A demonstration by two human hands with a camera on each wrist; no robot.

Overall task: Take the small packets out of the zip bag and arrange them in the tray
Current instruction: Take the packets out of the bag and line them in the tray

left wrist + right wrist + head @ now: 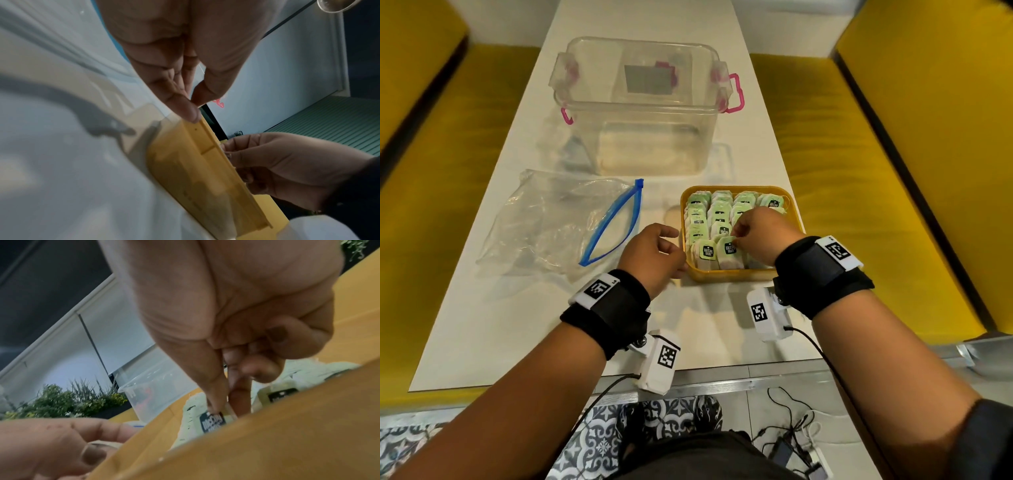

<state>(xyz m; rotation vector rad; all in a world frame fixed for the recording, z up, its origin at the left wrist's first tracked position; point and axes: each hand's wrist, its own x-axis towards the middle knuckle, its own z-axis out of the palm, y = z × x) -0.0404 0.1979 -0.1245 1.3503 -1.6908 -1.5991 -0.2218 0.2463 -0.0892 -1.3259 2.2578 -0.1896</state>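
- The packet (729,251) being set is at the lower middle of the head view, in the front row of the yellow tray (736,274), just right of a neighbouring packet with the same dark label.
- It is pinched at its top edge by thumb and forefinger of the right hand (760,236); in the right wrist view the fingertips (213,405) are seen pressing just above the dark label, the other fingers curled in.
- The packet stands on edge, leaning slightly, its label face turned toward the lower edge of the frame; its long axis appears to run bottom to top, roughly upright, though the lower half is hidden by the tray wall.
- To do this step well, the packet should be lowered straight down into its slot, label facing the same way as the rows behind, and released only once its base is seated, so the neighbours are not tipped.
- The remaining packets (719,212) are ranked in overlapping rows filling the tray toward its upper edge.
- The left hand (654,253) is loosely curled at the tray's left rim, a fingertip resting on the rim in the left wrist view; a thin string may be caught between the fingers, but blur makes this uncertain.
- The zip bag (558,222) lies flat and open at middle left on the tabletop (500,325), seemingly emptied.
- A clear storage box (640,109) stands at upper centre.
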